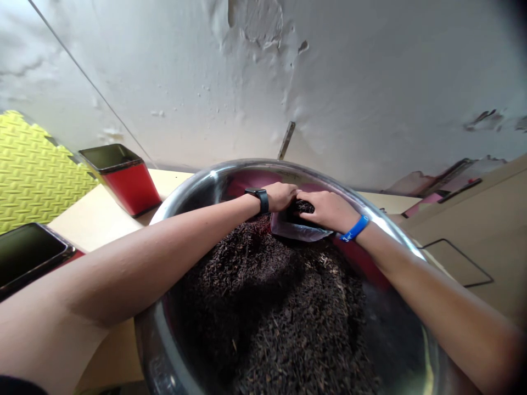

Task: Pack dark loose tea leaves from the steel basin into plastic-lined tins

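A wide steel bowl (236, 164) holds a heap of dark, dry, twisted leaves (284, 307) that look like loose tea. Near its far wall, a clear plastic bag (302, 231) lies on the heap with its mouth open and dark leaves inside. My left hand (282, 196), a black watch at its wrist, is closed at the bag's far left edge, fingertips partly hidden. My right hand (329, 209), above a blue wristband, curls over the bag's right side. Dark leaves show between its thumb and fingers. The two hands nearly touch.
Two open red tins with black rims stand left of the bowl: one upright (132, 184), another (35, 255) partly behind my left arm. A yellow foam mat (37, 170) lies beyond. The peeling wall (247, 99) rises behind; a cardboard box (494, 219) is at right.
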`<state>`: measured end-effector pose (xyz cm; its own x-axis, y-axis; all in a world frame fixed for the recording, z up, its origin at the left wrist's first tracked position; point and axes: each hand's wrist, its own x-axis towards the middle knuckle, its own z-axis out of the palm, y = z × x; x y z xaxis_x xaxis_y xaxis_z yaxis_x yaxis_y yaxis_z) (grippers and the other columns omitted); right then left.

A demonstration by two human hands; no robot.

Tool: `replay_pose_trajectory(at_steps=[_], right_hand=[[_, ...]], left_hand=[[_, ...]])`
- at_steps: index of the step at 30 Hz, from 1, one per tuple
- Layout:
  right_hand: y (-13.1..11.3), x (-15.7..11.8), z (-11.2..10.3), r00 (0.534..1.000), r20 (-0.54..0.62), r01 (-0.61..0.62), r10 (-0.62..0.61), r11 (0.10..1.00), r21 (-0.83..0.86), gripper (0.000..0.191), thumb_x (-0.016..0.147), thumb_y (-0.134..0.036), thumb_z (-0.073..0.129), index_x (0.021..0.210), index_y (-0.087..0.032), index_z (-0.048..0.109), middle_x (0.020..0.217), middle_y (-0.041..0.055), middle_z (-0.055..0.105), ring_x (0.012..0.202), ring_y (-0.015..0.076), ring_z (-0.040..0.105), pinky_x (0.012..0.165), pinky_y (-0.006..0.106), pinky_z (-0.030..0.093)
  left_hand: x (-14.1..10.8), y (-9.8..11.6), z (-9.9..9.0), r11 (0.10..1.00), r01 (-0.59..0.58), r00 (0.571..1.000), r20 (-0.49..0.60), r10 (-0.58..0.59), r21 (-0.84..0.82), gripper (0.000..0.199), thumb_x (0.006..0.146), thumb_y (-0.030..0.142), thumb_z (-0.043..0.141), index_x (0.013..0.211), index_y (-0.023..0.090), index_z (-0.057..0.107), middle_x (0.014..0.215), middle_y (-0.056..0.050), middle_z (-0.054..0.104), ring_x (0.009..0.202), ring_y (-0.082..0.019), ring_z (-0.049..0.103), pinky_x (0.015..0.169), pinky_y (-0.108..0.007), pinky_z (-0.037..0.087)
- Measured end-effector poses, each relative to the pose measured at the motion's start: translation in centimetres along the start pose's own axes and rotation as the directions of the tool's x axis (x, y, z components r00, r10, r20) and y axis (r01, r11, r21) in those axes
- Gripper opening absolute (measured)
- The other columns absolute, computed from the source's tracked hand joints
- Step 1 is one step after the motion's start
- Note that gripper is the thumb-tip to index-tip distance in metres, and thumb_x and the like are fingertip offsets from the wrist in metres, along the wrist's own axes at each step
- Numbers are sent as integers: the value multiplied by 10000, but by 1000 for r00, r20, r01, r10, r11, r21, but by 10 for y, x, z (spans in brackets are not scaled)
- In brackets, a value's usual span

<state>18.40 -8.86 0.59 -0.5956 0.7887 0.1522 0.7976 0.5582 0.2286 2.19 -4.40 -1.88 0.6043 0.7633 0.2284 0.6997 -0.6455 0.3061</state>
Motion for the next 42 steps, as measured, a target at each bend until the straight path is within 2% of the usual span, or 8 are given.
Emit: replay_pose_trajectory(at_steps=[8, 22, 34, 42], right_hand=[[-2, -1, -2, 1000, 5, -5, 5, 1000, 2, 410, 761, -401, 477, 1136, -239, 506, 975, 67, 640, 852, 228, 587, 689, 333, 430], [-1, -1, 0, 1000, -13, -19, 19, 1000, -2, 365, 748, -388, 469, 1069, -230, 545, 929, 72, 648, 821, 234, 591, 663, 343, 429], [-2, -1, -1, 1000, 15, -14, 14, 1000, 13, 360, 755, -387, 477, 1065, -222, 555, 944, 79, 646, 845, 234, 589, 678, 341, 428], [1, 0, 5, 999, 44, 9, -13, 997, 75, 328, 747, -389, 496, 1016, -219, 576, 945, 69, 645, 857, 234, 593, 683, 335, 431]], left_hand=[[1, -1, 1, 1000, 11, 1000, 4, -11, -18, 381, 890, 347, 220, 968, 183, 554, 950, -67, 630, 841, -178, 589, 715, -264, 425], [1, 0, 1, 999, 10, 1000, 0, -10, -31, 405, 892, 373, 209, 963, 186, 561, 938, -67, 633, 829, -180, 587, 716, -272, 426], [1, 1, 1, 1000, 23, 1000, 1, -23, -15, 417, 893, 391, 200, 971, 188, 556, 956, -68, 628, 848, -185, 581, 733, -280, 423], [2, 2, 2, 1000, 25, 1000, -2, -25, -4, 424, 894, 413, 200, 968, 193, 556, 955, -61, 625, 858, -189, 579, 736, -285, 423]])
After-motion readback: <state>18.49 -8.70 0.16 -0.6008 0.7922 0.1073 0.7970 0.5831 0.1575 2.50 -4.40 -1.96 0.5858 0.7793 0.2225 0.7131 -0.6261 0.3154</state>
